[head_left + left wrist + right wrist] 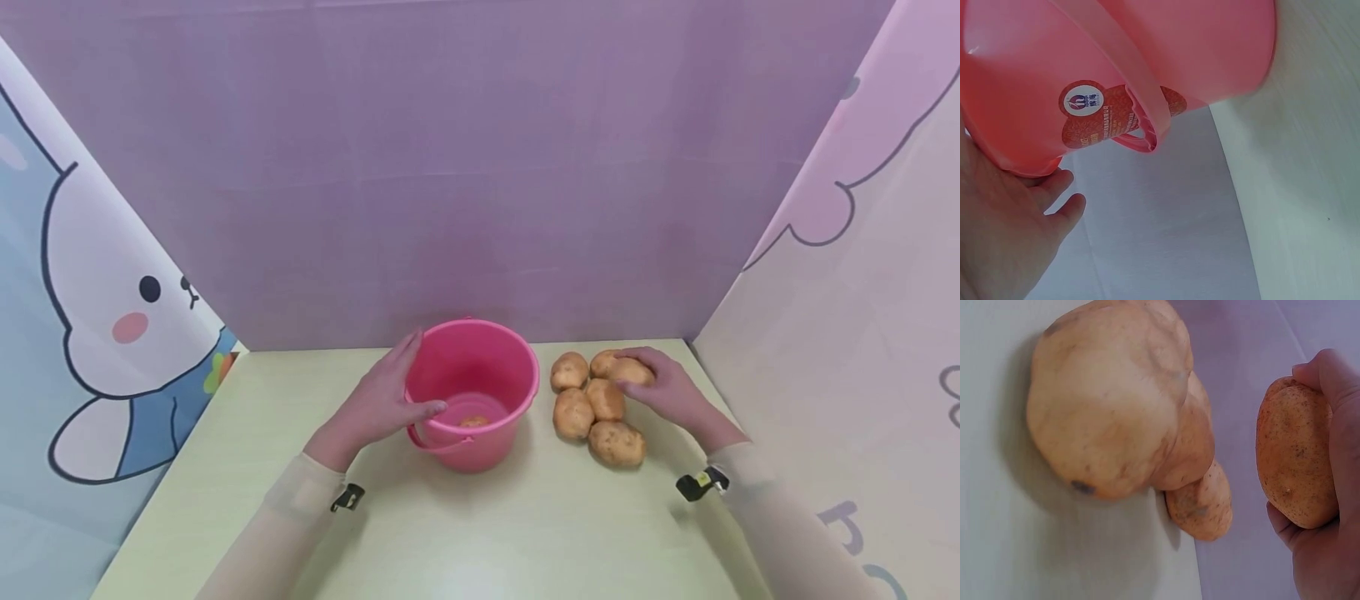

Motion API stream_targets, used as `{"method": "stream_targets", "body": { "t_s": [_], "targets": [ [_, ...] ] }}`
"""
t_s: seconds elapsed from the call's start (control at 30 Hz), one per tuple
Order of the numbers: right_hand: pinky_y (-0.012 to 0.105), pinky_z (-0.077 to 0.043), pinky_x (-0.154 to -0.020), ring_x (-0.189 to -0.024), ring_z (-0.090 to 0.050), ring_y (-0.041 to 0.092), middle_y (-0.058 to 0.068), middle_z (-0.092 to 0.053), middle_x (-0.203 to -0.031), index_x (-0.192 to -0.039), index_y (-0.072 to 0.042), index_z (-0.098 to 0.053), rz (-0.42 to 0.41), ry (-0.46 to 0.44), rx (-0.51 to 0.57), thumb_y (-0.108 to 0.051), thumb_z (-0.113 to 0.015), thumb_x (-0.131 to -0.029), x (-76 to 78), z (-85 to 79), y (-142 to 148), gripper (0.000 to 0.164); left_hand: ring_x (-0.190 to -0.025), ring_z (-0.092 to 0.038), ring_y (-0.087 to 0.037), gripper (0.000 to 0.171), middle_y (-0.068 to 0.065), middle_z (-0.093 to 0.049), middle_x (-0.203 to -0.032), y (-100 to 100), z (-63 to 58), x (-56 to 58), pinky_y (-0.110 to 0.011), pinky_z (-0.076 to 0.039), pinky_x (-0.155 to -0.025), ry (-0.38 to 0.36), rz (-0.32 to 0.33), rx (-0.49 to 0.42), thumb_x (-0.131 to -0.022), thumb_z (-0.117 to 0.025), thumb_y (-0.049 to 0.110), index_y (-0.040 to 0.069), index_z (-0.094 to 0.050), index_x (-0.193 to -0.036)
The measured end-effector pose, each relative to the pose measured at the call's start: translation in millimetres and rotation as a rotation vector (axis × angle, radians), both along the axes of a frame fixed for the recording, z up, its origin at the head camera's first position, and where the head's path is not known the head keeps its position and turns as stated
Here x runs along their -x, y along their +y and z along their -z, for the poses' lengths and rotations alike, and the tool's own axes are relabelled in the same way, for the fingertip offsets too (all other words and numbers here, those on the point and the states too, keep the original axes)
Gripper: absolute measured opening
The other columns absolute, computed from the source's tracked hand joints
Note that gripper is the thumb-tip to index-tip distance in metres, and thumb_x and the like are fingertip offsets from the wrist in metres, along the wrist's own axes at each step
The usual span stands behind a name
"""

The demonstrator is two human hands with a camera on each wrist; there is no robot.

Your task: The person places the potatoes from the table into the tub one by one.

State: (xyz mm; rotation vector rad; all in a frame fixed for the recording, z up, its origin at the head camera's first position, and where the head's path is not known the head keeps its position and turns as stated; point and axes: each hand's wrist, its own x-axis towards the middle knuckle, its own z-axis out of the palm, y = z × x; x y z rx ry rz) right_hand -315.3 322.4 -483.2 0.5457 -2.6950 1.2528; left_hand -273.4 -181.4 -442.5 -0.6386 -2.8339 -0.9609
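A pink bucket (480,446) stands upright on the table, a decorated label on its side in the left wrist view. My left hand (386,392) grips its rim at the left, thumb reaching over the edge. Inside, part of a potato (474,422) shows on the bottom; the front wall hides the rest. To the right of the bucket, my right hand (667,387) holds a potato (1297,453) between thumb and fingers. In the right wrist view this potato is apart from the others. Several more potatoes (573,414) lie close together on the table beside that hand.
The bucket's handle (442,448) hangs down at its front left. A purple cloth wall (480,167) rises behind the pale table (480,542). Printed panels flank it, with a cartoon rabbit (127,325) on the left one.
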Motion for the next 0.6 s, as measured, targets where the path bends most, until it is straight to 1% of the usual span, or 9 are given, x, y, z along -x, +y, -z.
{"method": "stream_targets", "body": {
  "t_s": [0.1, 0.2, 0.33, 0.43, 0.6],
  "targets": [
    [0.036, -0.047, -0.109, -0.136, -0.06, 0.033, 0.016, -0.068, -0.147, -0.146, -0.007, -0.067, 0.001, -0.006, 0.003, -0.022, -0.084, -0.101, 2.7, -2.8, -4.0, 0.051, -0.163, -0.03, -0.043, 0.131, -0.008, -0.019, -0.184, 1.1, 1.3, 0.9, -0.065, -0.057, -0.106, 0.013, 0.004, 0.002, -0.086, -0.078, 0.08, 0.014, -0.013, -0.179],
    [0.037, -0.047, -0.109, -0.134, -0.06, 0.032, 0.015, -0.067, -0.148, -0.146, -0.008, -0.068, -0.01, -0.008, 0.013, -0.022, -0.083, -0.101, 5.2, -8.1, -10.2, 0.05, -0.164, -0.03, -0.043, 0.131, -0.009, -0.019, -0.184, 0.8, 1.0, 0.9, -0.066, -0.057, -0.107, 0.025, 0.005, 0.012, -0.086, -0.077, 0.08, 0.013, -0.013, -0.179],
    [0.036, -0.052, -0.101, -0.123, -0.065, 0.03, 0.015, -0.07, -0.143, -0.145, -0.007, -0.069, -0.027, 0.007, -0.003, -0.021, -0.083, -0.101, 8.7, -15.0, -18.7, 0.049, -0.164, -0.029, -0.043, 0.131, -0.011, -0.019, -0.184, 0.8, 0.3, 0.9, -0.066, -0.055, -0.109, 0.034, 0.01, 0.027, -0.087, -0.077, 0.08, 0.011, -0.012, -0.179],
    [0.035, -0.054, -0.096, -0.115, -0.067, 0.027, 0.015, -0.071, -0.139, -0.145, -0.007, -0.069, -0.037, 0.001, -0.001, -0.023, -0.083, -0.101, 12.0, -18.9, -25.2, 0.049, -0.163, -0.03, -0.045, 0.131, -0.013, -0.02, -0.184, 0.9, -0.3, 0.8, -0.067, -0.055, -0.109, 0.04, 0.012, 0.031, -0.088, -0.076, 0.08, 0.01, -0.013, -0.178],
    [0.034, -0.055, -0.095, -0.112, -0.067, 0.025, 0.014, -0.071, -0.137, -0.145, -0.006, -0.068, -0.06, -0.019, 0.026, -0.023, -0.083, -0.101, 17.6, -25.5, -34.7, 0.05, -0.163, -0.03, -0.046, 0.131, -0.013, -0.02, -0.183, 0.6, 0.1, 0.4, -0.067, -0.055, -0.109, 0.044, 0.012, 0.028, -0.088, -0.076, 0.08, 0.009, -0.014, -0.178]
  ]
}}
